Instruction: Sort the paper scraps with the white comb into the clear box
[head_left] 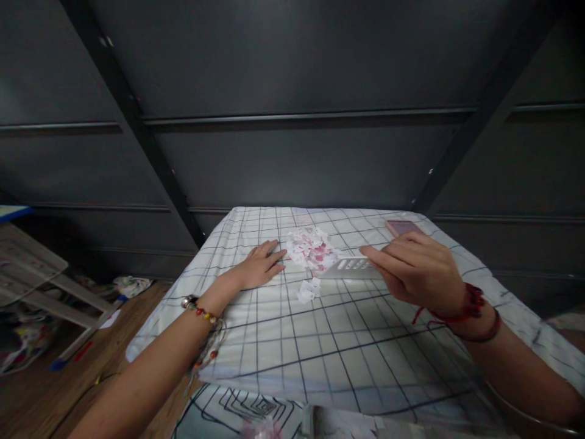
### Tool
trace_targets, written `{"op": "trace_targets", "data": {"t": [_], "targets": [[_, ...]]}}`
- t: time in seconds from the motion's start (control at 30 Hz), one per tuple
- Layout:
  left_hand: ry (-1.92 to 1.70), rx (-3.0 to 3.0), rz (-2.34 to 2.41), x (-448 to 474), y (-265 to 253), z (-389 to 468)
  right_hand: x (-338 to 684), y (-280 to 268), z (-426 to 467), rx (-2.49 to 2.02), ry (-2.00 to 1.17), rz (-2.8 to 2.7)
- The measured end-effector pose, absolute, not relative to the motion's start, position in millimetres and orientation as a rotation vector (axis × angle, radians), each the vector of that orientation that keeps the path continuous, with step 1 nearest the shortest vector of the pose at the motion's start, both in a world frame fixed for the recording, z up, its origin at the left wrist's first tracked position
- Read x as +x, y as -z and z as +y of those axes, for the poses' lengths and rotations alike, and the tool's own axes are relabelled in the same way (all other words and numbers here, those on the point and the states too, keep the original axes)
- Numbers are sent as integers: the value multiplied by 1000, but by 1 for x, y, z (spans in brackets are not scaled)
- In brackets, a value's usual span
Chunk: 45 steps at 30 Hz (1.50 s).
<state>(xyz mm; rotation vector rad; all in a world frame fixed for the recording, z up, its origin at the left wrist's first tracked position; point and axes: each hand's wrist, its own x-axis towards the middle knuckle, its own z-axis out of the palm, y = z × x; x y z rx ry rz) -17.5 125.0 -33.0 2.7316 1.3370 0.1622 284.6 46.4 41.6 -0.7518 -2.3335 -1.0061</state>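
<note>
My left hand [261,266] lies flat on the checked tablecloth [256,341], fingers spread, its fingertips at the left side of a heap of torn paper scraps [304,244]. The scraps are white with pink and red marks. In my right hand [415,268] is a pale flat slotted tool [351,266], held low over the cloth. Its left end reaches the right side of the heap; whether it touches the cloth I cannot tell. My fingers hide the tool's right end. A smaller clump of white scraps [309,290] lies in front of the heap.
A pink phone-like slab [402,227] lies behind my right hand. Dark panelled wall [292,164] rises at the table's far edge. To the left, a wooden stand [77,292] is on the wood floor. Blurred clear plastic and papers [342,421] are at the near edge.
</note>
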Motion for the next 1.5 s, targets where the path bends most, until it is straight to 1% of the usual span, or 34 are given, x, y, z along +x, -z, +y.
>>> {"op": "trace_targets", "data": {"t": [0.23,0.47,0.67,0.9,1.1,1.3,1.5], "targets": [[-177,2729,1336,-17,34,126,288,-40,47,-808,985,-2313],[-128,2719,1357,-16,33,126,302,-42,48,-779,841,-2341],[-160,2727,1354,-16,36,128,303,-39,52,-821,945,-2338],[-147,2725,1351,-16,34,126,297,-39,50,-767,867,-2337],[-151,2722,1351,-16,35,127,300,-39,54,-816,1006,-2283],[-136,2742,1348,-16,34,127,301,-38,55,-787,981,-2299],[-113,2763,1351,-15,32,125,301,-37,58,-828,1105,-2239]]}}
